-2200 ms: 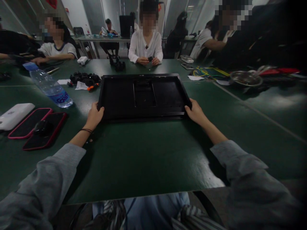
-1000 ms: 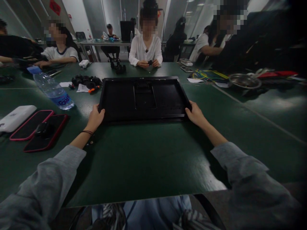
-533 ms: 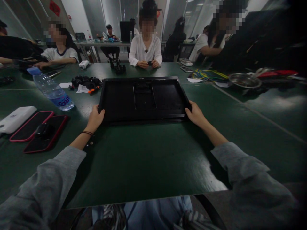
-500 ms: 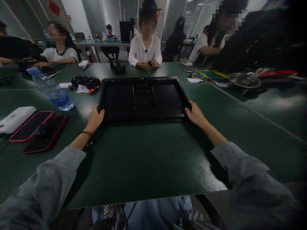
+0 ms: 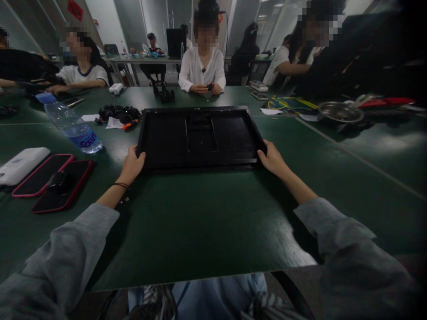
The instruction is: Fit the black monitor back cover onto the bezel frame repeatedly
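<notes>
A wide black tray-like casing with a raised rim lies on the green table in front of me. Two ridges run front to back in its middle, with a dark raised part between them at the far side. My left hand grips its left edge, thumb on top and the other fingers mostly hidden by the rim. On the opposite edge, my right hand is closed the same way. Its fingertips are hidden too. I cannot tell exactly what device the casing belongs to.
A water bottle stands at the left, beyond two red-edged phones and a white box-like device. Dark small parts lie behind the casing's left corner. A metal pan and cables are at right. Co-workers sit around.
Both my hands and the black casing stay in place. Across the table, the co-worker's hands shift slightly around a small dark item.
</notes>
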{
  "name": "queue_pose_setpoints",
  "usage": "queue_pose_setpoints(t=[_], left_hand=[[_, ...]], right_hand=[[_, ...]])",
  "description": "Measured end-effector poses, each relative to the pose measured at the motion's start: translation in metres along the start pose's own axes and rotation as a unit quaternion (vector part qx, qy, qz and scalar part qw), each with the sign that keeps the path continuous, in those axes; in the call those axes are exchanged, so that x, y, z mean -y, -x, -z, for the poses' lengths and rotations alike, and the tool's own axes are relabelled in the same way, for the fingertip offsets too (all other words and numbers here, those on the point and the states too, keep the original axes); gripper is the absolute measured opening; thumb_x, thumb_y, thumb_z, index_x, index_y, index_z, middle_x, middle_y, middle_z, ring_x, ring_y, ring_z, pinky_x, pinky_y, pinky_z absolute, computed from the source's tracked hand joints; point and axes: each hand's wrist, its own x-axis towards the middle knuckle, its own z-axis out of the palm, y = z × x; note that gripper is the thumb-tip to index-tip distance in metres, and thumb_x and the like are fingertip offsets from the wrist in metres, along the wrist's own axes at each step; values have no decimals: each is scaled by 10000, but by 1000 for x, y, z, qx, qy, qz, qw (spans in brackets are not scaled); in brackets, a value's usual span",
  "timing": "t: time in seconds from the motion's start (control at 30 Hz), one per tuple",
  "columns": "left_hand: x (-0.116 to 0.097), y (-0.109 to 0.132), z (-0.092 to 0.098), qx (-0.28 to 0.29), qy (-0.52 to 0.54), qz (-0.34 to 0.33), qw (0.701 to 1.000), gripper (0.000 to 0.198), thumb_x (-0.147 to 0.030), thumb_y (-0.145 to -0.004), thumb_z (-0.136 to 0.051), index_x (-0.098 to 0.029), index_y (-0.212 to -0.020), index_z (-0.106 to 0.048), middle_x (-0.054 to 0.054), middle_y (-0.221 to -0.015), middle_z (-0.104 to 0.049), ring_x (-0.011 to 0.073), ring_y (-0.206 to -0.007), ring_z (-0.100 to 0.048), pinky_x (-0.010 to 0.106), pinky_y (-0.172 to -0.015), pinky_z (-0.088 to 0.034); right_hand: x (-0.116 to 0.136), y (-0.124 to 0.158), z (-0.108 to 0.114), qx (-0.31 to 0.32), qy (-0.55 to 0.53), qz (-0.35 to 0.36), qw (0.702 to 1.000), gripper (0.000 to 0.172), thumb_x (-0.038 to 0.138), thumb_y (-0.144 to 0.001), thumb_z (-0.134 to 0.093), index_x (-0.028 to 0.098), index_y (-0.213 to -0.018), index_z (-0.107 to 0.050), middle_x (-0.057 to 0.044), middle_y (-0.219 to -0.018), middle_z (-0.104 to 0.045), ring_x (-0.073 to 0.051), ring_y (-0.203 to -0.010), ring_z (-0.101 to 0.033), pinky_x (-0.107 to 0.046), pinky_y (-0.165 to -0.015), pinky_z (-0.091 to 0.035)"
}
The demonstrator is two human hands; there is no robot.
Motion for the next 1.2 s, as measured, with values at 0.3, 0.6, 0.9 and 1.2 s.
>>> queue_pose_setpoints(t=[0.3,0.6,0.9,1.2], left_hand=[[-2,1,2,5,-10,6,1000,440,-224,-855,-610,-193,-1288,-541,148,-1303,-692,306,-1294,-622,516,-1153,-440],[3,-2,-1,5,-8,16,1000,484,-243,-863,-620,-182,-1333,-519,162,-1343,-674,303,-1276,-636,514,-1150,-446],[3,-2,-1,0,-1,0,1000,454,-222,-862,-614,-173,-1307,-538,154,-1303,-685,297,-1269,-635,497,-1159,-449],[10,-6,-1,-3,-8,-11,1000,441,-218,-872,-610,-173,-1305,-536,146,-1295,-685,297,-1274,-629,499,-1161,-445]], right_hand=[[6,1,4,9,5,-10,1000,685,457,-888,-494,105,-1474,-459,-248,-1452,-556,-406,-1385,-513,-597,-1205,-359],[-1,0,0,-1,8,-3,1000,677,464,-888,-493,112,-1465,-459,-242,-1458,-553,-398,-1396,-504,-598,-1202,-361],[-3,-1,0,3,13,7,1000,702,485,-897,-488,94,-1478,-450,-252,-1445,-557,-388,-1391,-512,-567,-1215,-356],[-2,-1,1,5,8,2,1000,705,448,-869,-521,92,-1473,-455,-259,-1442,-561,-427,-1376,-512,-627,-1193,-359]])
